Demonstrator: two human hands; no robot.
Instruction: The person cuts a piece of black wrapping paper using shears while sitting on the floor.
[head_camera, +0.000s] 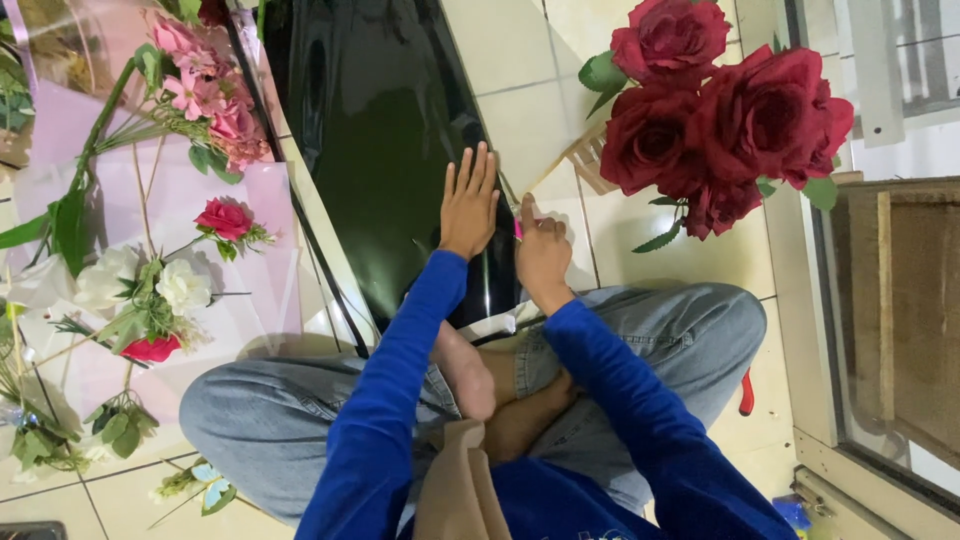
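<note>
Left hand (469, 205) spread flat, fingers apart, pressing black glossy sheet (385, 130) on the tiled floor. Right hand (541, 250) curled at the sheet's edge, perhaps pinching a small pink tool, hard to tell. Red rose bunch (725, 120) just right; loose flowers on pink wrapping paper (265, 250) left.

The black sheet (380, 140) under the left hand (468, 205) at twelve o'clock is glossy and smooth, mirroring the light like film. The floor (520, 110) is glazed pale tile, faintly shiny. At two o'clock the red roses (725, 120) look velvety and matt, like cloth. At nine o'clock the pink wrapping sheet (270, 250) seems matt paper. The sleeves (385, 400) are soft blue cloth; the jeans (690, 330) are denim.
</note>
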